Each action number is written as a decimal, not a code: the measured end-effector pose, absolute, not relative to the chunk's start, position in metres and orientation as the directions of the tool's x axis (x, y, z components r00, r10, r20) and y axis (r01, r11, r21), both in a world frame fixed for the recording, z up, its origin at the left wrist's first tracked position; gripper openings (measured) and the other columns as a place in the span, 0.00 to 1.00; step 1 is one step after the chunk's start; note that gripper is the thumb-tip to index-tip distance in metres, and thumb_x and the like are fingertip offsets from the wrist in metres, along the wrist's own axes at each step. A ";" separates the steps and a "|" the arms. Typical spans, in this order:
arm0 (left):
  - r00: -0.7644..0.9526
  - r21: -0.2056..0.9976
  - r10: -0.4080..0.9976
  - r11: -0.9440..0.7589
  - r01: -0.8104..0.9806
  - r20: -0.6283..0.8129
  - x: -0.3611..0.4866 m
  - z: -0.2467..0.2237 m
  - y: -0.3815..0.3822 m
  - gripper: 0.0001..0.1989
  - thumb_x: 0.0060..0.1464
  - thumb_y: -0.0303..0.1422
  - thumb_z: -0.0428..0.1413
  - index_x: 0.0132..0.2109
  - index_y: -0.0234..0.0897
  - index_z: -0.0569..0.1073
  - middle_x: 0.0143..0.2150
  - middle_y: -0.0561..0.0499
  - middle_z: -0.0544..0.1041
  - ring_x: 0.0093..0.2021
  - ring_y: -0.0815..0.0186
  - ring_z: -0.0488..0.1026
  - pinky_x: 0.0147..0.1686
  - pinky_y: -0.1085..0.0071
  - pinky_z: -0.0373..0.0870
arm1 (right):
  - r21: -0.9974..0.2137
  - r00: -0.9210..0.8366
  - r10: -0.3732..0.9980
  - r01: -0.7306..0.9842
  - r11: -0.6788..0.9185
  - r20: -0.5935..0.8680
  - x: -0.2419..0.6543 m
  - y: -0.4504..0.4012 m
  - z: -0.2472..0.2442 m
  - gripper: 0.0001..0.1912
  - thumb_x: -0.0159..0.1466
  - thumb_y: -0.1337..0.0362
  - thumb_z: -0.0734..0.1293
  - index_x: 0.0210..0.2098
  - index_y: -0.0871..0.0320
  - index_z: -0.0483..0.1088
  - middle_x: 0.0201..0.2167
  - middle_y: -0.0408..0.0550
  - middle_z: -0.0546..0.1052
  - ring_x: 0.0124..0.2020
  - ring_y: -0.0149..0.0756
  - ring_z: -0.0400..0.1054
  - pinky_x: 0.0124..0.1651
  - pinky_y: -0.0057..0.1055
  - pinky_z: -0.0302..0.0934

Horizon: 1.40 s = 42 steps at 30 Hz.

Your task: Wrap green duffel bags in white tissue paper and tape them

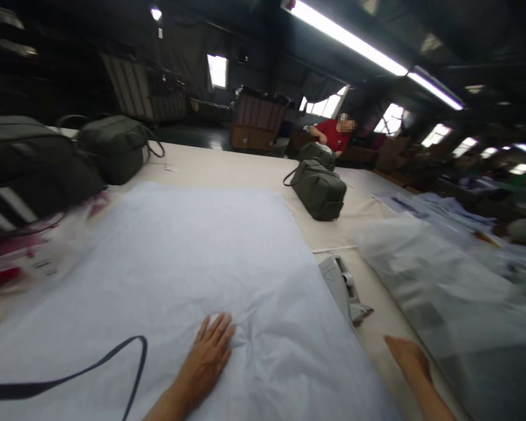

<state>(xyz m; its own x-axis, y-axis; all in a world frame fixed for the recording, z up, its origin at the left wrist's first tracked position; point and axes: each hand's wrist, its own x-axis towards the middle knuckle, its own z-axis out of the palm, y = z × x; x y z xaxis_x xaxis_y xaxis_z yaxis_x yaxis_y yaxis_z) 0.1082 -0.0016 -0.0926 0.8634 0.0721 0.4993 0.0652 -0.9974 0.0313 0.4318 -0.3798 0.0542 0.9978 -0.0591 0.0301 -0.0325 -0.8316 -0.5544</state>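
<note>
My left hand point(208, 356) lies flat on a large pale white sheet point(193, 245), fingers stretched out and pressing small creases into it. My right hand point(407, 356) is over the table's right part, between the sheet and a big translucent plastic bag point(456, 304). It is blurred, and its fingers are mostly hidden, so I cannot tell whether it grips anything. A grey tool like a tape dispenser point(344, 286) rests at the sheet's right edge. A dark strap point(109, 354) loops over the sheet at lower left.
Dark green travel bags point(114, 146) stand at left, beside clear plastic with red pieces point(30, 257). Another dark green bag point(318, 190) sits farther along the cream table point(228, 164). A person in a red shirt point(333, 134) works at the far end. Plastic sheets lie at right.
</note>
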 end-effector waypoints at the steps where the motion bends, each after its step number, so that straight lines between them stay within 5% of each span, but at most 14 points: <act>1: 0.880 0.054 0.095 -0.995 0.079 0.465 0.108 -0.089 -0.004 0.25 0.61 0.30 0.50 0.64 0.44 0.62 0.66 0.49 0.65 0.67 0.60 0.58 0.67 0.54 0.50 | -0.520 0.996 -0.091 -0.069 -0.852 0.018 0.431 -0.378 0.063 0.16 0.46 0.51 0.64 0.07 0.46 0.59 0.13 0.53 0.66 0.19 0.47 0.65 0.29 0.47 0.58; 4: 0.906 0.118 0.135 -0.988 0.095 0.402 0.107 -0.081 -0.010 0.25 0.61 0.29 0.51 0.65 0.42 0.60 0.67 0.48 0.63 0.68 0.57 0.56 0.66 0.50 0.53 | -0.576 0.999 0.001 0.028 -0.817 0.047 0.414 -0.339 0.085 0.09 0.44 0.49 0.65 0.18 0.44 0.71 0.27 0.55 0.78 0.29 0.51 0.71 0.36 0.48 0.63; 6: 0.911 0.160 0.154 -0.982 0.099 0.382 0.106 -0.076 -0.013 0.25 0.60 0.29 0.51 0.64 0.41 0.61 0.66 0.47 0.64 0.68 0.55 0.56 0.66 0.49 0.53 | -0.660 0.954 0.299 0.227 -0.716 0.003 0.383 -0.283 0.092 0.16 0.49 0.45 0.66 0.30 0.47 0.75 0.35 0.50 0.80 0.37 0.49 0.73 0.41 0.43 0.65; 9: 0.911 0.205 0.169 -0.974 0.096 0.375 0.104 -0.072 -0.016 0.24 0.61 0.28 0.51 0.64 0.40 0.61 0.66 0.45 0.64 0.68 0.55 0.56 0.66 0.48 0.53 | -0.762 0.714 0.696 0.412 -0.500 -0.071 0.328 -0.178 0.089 0.14 0.55 0.50 0.66 0.31 0.54 0.74 0.29 0.44 0.78 0.34 0.41 0.72 0.41 0.35 0.65; 12: 0.907 0.230 0.183 -0.968 0.099 0.379 0.105 -0.073 -0.018 0.24 0.61 0.28 0.50 0.63 0.40 0.61 0.66 0.45 0.64 0.68 0.55 0.56 0.66 0.48 0.51 | -0.821 0.504 0.853 0.425 -0.381 -0.136 0.294 -0.087 0.075 0.08 0.55 0.61 0.65 0.34 0.55 0.71 0.23 0.40 0.75 0.28 0.34 0.70 0.36 0.30 0.63; 16: 0.902 0.236 0.190 -0.966 0.102 0.387 0.106 -0.078 -0.018 0.24 0.61 0.28 0.50 0.64 0.40 0.61 0.66 0.46 0.64 0.68 0.54 0.54 0.67 0.48 0.49 | -0.789 0.412 0.864 0.408 -0.459 -0.289 0.294 -0.020 0.055 0.19 0.52 0.69 0.65 0.44 0.55 0.63 0.20 0.34 0.74 0.25 0.31 0.70 0.32 0.27 0.62; 22: 0.889 0.266 0.210 -0.958 0.104 0.408 0.106 -0.076 -0.019 0.20 0.65 0.34 0.47 0.62 0.40 0.63 0.65 0.47 0.66 0.67 0.55 0.58 0.67 0.50 0.47 | -0.615 0.444 0.791 0.502 -0.608 -0.420 0.315 0.024 0.030 0.06 0.53 0.69 0.67 0.29 0.57 0.65 0.18 0.38 0.74 0.21 0.28 0.68 0.26 0.23 0.58; 27: 0.883 0.304 0.220 -0.948 0.093 0.415 0.106 -0.075 -0.020 0.21 0.65 0.35 0.48 0.63 0.39 0.62 0.65 0.45 0.66 0.67 0.55 0.57 0.68 0.50 0.44 | -0.380 0.543 0.708 0.600 -0.704 -0.453 0.319 0.043 0.015 0.09 0.47 0.68 0.72 0.23 0.56 0.67 0.14 0.38 0.71 0.20 0.31 0.69 0.27 0.26 0.59; 31: 0.881 0.320 0.228 -0.943 0.093 0.414 0.107 -0.074 -0.020 0.21 0.64 0.34 0.49 0.63 0.39 0.62 0.64 0.45 0.66 0.67 0.55 0.57 0.67 0.51 0.45 | -0.238 0.617 0.668 0.635 -0.735 -0.417 0.328 0.045 0.013 0.17 0.40 0.58 0.78 0.19 0.55 0.66 0.18 0.47 0.75 0.31 0.43 0.74 0.32 0.32 0.61; 34: 0.881 0.314 0.226 -0.945 0.094 0.416 0.107 -0.071 -0.020 0.21 0.65 0.34 0.48 0.63 0.39 0.62 0.64 0.45 0.67 0.66 0.54 0.59 0.67 0.50 0.47 | -0.252 0.643 0.668 0.623 -0.741 -0.375 0.337 0.033 0.013 0.21 0.41 0.51 0.78 0.22 0.56 0.67 0.24 0.49 0.77 0.34 0.45 0.74 0.33 0.33 0.61; 38: 0.881 0.301 0.224 -0.949 0.099 0.416 0.106 -0.067 -0.019 0.19 0.65 0.34 0.47 0.62 0.38 0.64 0.63 0.46 0.68 0.65 0.54 0.60 0.66 0.50 0.48 | -0.401 0.607 0.696 0.570 -0.718 -0.383 0.342 0.008 0.017 0.18 0.57 0.47 0.68 0.29 0.56 0.70 0.23 0.44 0.77 0.24 0.34 0.71 0.27 0.28 0.59; 42: 0.885 0.320 0.231 -0.942 0.100 0.405 0.107 -0.071 -0.020 0.20 0.65 0.33 0.48 0.62 0.40 0.64 0.64 0.46 0.67 0.66 0.55 0.58 0.67 0.50 0.48 | -0.497 0.686 0.699 0.543 -0.677 -0.203 0.333 -0.008 0.016 0.16 0.62 0.49 0.63 0.31 0.56 0.69 0.27 0.45 0.77 0.28 0.33 0.69 0.32 0.28 0.59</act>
